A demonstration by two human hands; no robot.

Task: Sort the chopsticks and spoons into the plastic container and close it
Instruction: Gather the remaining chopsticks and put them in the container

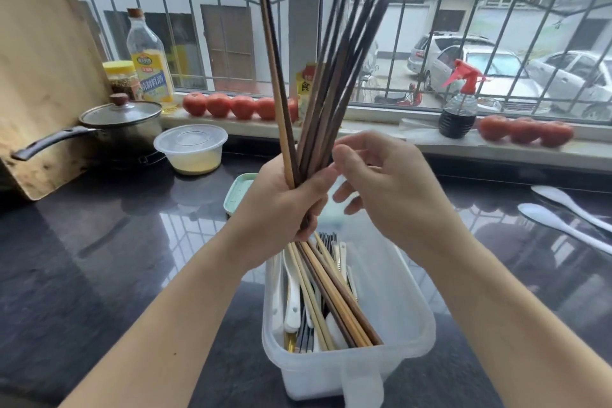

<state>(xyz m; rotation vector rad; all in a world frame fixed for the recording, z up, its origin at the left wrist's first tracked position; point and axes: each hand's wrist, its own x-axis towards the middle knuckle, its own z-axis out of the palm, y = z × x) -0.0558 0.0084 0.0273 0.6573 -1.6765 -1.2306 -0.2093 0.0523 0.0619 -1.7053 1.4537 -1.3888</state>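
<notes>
My left hand [284,202] grips a bundle of dark and light wooden chopsticks [328,76] by their lower ends, holding them upright and fanned above the counter. My right hand [384,182] hovers just right of the bundle with fingers apart, fingertips close to the sticks, holding nothing. Below both hands sits the translucent plastic container [410,315], lid off, holding several chopsticks [337,295] and white spoons [291,291]. A pale green lid [238,192] lies behind the container, partly hidden by my left hand. Two white spoons [563,209] lie on the counter at the right.
A dark glossy counter [116,258] carries a lidded pot [122,119], a round plastic tub [192,149] and a wooden board [39,76] at the left. Tomatoes [231,106], an oil bottle [149,60] and a spray bottle [460,106] line the windowsill.
</notes>
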